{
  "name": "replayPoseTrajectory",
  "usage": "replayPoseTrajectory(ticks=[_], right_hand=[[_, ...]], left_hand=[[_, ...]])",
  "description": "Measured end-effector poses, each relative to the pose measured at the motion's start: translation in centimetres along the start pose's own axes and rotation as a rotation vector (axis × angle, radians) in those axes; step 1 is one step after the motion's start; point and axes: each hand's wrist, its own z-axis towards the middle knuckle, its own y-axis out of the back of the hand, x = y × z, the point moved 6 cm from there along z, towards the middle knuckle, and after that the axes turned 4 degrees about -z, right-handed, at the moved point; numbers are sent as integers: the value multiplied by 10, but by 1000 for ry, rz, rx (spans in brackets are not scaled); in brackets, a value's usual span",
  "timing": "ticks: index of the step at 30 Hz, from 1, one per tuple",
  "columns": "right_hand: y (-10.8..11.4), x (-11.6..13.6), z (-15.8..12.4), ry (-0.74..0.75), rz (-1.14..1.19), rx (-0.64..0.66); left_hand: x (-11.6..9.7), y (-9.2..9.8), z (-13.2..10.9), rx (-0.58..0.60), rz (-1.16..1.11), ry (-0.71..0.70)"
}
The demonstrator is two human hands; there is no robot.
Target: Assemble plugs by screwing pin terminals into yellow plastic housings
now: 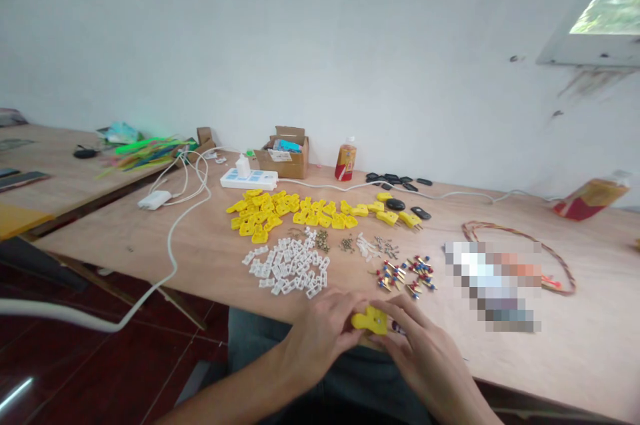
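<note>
Well, from the head view, both forearms reach in from the near edge of the wooden table (165, 238), elbows low and wrists turned inward so the hands nearly meet. The left hand (317, 338) curls its fingers over the left side of a yellow plug housing (373, 321), and the right hand (425, 365) comes in from the right, its fingers angled down across the housing's right end. Both hands are closed on the piece, grasping it between them just above the near edge, in front of the person's jeans (265, 338). A small dark bit (399, 328) sits just beside the right fingers, too small to tell what it is. Farther out lie rows of yellow housings (265, 212), with white clips (287, 265) to the near left of them, small brass screws (323, 240) in the middle, and red-and-blue terminals (400, 278) to the right. Beyond them are a white power strip (249, 178), a cardboard box (285, 162), a bottle (345, 160) and black pieces (395, 182). On the right, a braided wire (520, 232) loops around a pixelated patch (493, 285).
</note>
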Motion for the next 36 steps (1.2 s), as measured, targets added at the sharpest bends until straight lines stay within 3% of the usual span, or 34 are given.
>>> replayPoseTrajectory(ticks=[7, 15, 20, 27, 32, 36], right_hand=[[-1, 10, 2, 28, -12, -5], [5, 28, 5, 306, -208, -72], [9, 37, 8, 428, -262, -71], [16, 37, 11, 332, -170, -134], [19, 47, 13, 481, -145, -52], [20, 43, 17, 367, 0, -89]], left_hand=[[-2, -2, 0, 41, 24, 9], [5, 0, 0, 65, 11, 106], [3, 0, -2, 90, 19, 94], [-9, 3, 0, 107, 11, 75], [-12, 6, 1, 136, 51, 62], [-9, 6, -2, 94, -8, 60]])
